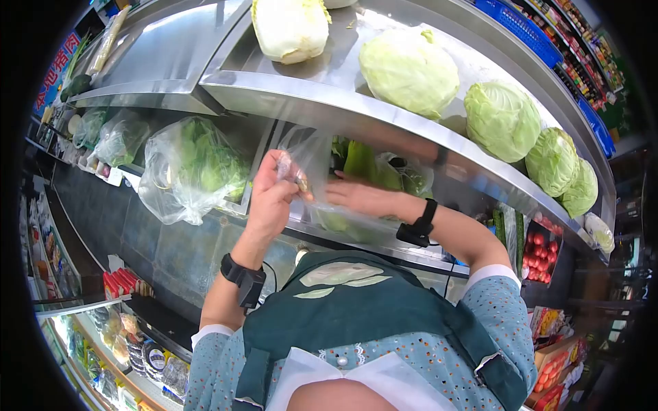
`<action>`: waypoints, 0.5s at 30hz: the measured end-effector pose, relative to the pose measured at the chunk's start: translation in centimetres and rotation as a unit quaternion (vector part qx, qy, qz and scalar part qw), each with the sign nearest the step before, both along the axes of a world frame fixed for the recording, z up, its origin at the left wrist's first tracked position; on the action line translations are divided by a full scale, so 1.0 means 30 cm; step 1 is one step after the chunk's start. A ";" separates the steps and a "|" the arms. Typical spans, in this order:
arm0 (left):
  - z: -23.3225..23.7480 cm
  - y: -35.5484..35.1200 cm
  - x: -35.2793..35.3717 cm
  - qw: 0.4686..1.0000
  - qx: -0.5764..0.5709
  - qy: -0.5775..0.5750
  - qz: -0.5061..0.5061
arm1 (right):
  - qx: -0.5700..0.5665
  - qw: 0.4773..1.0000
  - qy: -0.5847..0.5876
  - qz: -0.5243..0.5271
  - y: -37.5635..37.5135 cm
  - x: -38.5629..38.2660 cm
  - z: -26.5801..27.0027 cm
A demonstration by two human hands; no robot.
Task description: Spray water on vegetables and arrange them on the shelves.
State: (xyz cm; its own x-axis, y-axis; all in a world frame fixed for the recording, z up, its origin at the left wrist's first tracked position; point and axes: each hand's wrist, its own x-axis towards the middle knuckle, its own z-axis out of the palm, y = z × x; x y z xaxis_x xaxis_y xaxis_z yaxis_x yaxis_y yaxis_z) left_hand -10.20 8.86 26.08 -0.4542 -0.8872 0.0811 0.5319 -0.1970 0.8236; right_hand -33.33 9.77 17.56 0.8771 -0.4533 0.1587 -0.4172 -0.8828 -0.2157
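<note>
Clear bag [310, 159]: between my hands
Left hand [273, 193]: pinched shut on its side
Right hand [367, 198]: open, laid against it

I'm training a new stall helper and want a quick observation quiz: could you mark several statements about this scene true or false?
1. The left hand holds a clear plastic bag. True.
2. The round cabbages lie on the lower shelf. False: they lie on the upper metal shelf.
3. The right hand grips a cabbage. False: it is at the clear plastic bag.
4. Bagged leafy greens lie left of both hands. True.
</note>
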 end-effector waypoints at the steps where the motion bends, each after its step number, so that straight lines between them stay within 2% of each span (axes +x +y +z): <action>1: 0.012 0.000 0.001 1.000 0.003 -0.001 -0.003 | 0.003 1.000 -0.001 -0.003 0.023 -0.014 0.033; 3: 0.052 0.000 0.002 0.999 0.042 -0.017 -0.009 | 0.211 0.959 -0.166 -0.086 0.071 -0.053 0.115; 4: 0.046 -0.002 0.003 0.998 0.064 -0.017 0.017 | 0.213 0.959 -0.165 -0.088 0.098 -0.063 0.172; 6: 0.047 0.000 0.020 0.998 0.061 -0.024 -0.005 | 0.341 0.880 -0.241 -0.227 0.152 -0.088 0.264; 7: 0.050 0.003 0.025 0.998 0.054 -0.030 -0.026 | 0.343 0.879 -0.240 -0.229 0.168 -0.124 0.246; 8: 0.051 0.006 0.019 0.998 0.057 -0.026 -0.028 | 0.422 0.772 -0.378 -0.289 0.185 -0.172 0.210; 10: 0.070 -0.001 0.020 0.997 0.014 -0.076 -0.026 | 0.482 0.634 -0.503 -0.335 0.185 -0.215 0.139; 12: 0.102 0.004 0.010 0.995 0.007 -0.098 -0.026 | 0.358 0.599 -0.610 -0.375 0.184 -0.250 0.094; 13: 0.118 -0.004 0.006 0.992 -0.007 -0.124 -0.024 | 0.358 0.599 -0.610 -0.375 0.173 -0.270 0.092; 15: 0.127 0.007 -0.016 0.996 -0.011 -0.091 -0.017 | 0.347 0.649 -0.510 -0.446 0.174 -0.305 0.110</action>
State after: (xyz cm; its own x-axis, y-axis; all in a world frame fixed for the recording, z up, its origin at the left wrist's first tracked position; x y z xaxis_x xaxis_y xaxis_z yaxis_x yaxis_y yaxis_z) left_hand -10.69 9.08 29.88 -0.4928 -0.8700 0.0139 0.3675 -0.1937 0.9096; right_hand -42.48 14.99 20.88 -0.1844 -0.9808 -0.0635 -0.0235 0.0690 -0.9973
